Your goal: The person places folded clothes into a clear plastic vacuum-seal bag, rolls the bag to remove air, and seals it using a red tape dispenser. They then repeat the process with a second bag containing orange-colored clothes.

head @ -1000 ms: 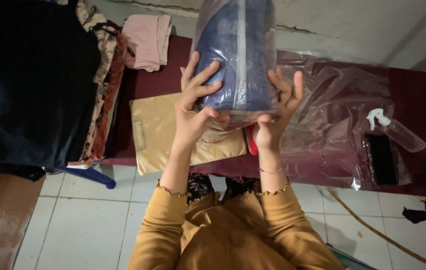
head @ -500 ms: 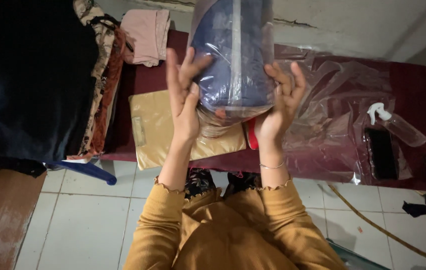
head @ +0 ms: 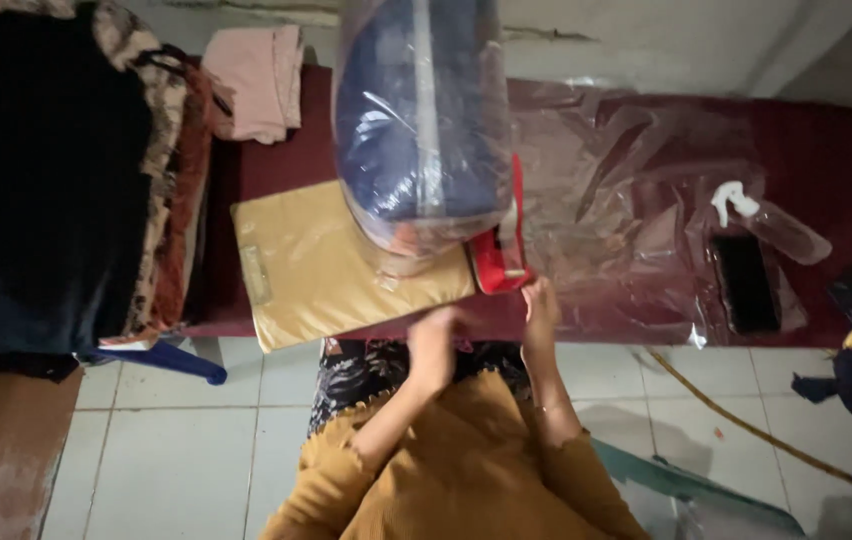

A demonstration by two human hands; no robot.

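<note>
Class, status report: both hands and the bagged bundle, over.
Left hand and right hand empty, below bundle. Blue garment in clear plastic bag unheld. Yellow packet and red object underneath.

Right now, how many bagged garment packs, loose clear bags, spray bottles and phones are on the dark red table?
Plastic-bagged garment packs: 2, blue pack, mustard-yellow pack
Loose clear plastic bags: 1 pile; separate count unclear
Clear spray bottles: 1
Black phones: 1
Total: 5

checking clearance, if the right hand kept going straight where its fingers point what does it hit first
Most likely the red flat object just beyond the right hand, its fingertips nearly at its lower edge; the clear plastic bag of blue fabric lies beyond that. Depth is unclear.
</note>
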